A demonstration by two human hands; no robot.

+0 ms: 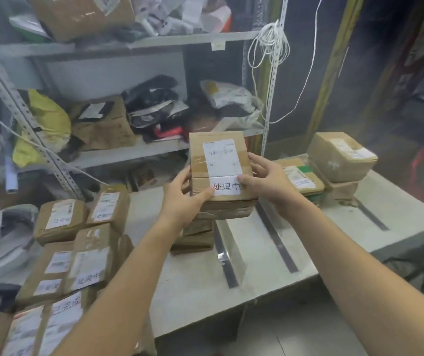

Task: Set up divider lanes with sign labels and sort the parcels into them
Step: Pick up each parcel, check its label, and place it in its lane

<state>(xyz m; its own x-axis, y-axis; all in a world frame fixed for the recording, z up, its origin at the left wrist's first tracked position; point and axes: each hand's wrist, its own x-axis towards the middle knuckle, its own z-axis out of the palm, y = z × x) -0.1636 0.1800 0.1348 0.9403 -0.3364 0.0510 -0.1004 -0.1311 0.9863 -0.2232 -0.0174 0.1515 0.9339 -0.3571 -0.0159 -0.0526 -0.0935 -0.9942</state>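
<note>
We are working over a white table (269,265) whose near edge sits close to the lanes, so anything that slides off a pile could go over that edge to the floor. At the near left a heap of brown cardboard parcels (77,253) lies loosely overlapped and leaning. If an elbow nudged it, we judge it would spill and mix sorted with unsorted.

In the middle, a tall stack of brown parcels (200,235) stands just left of the dark tape strips (277,235) that mark the lanes. Its layers look uneven, and that is our main worry: more weight set off-centre could tip the column across a strip into the neighbouring lane.

On top of it we hold a brown cardboard parcel (218,163), tilted towards us. We cannot tell whether its weight rests on the stack. The left hand (182,199) grips its left edge with the thumb on the front. The right hand (267,181) grips the right edge, its thumb pressing the white paper sign (226,187) low on the face. That thumb hides the sign's last character, so we could misread the lane.
</note>
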